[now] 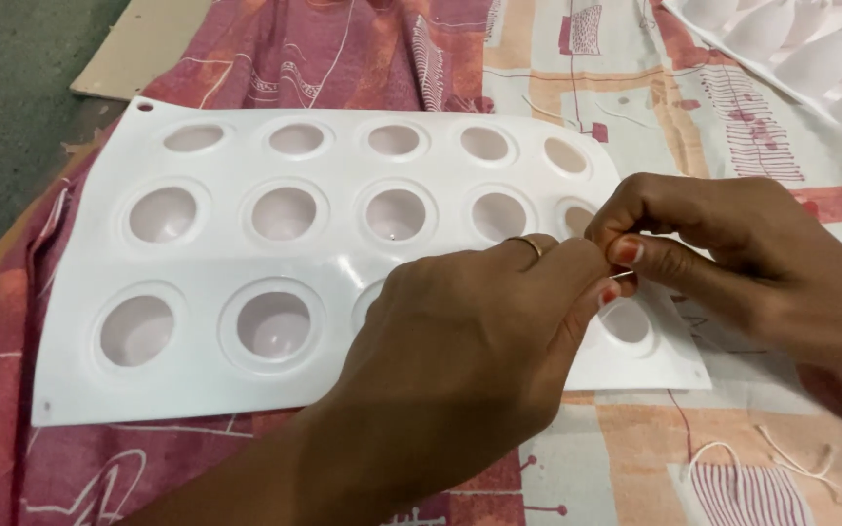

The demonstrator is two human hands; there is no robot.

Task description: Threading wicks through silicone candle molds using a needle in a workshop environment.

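On a patterned cloth [577, 458], near the white mould tray's [216, 390] right edge, left hand [470, 341] and right hand [733, 253] both pinch a thin thread [623, 276]; it could slip free, being so fine.

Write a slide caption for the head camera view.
Both hands, left hand and right hand, pinch a thin thread above a white mould tray.

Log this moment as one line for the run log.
left hand: pinching thin thread | right hand: pinching same thread | below: white mould tray | surface: patterned cloth
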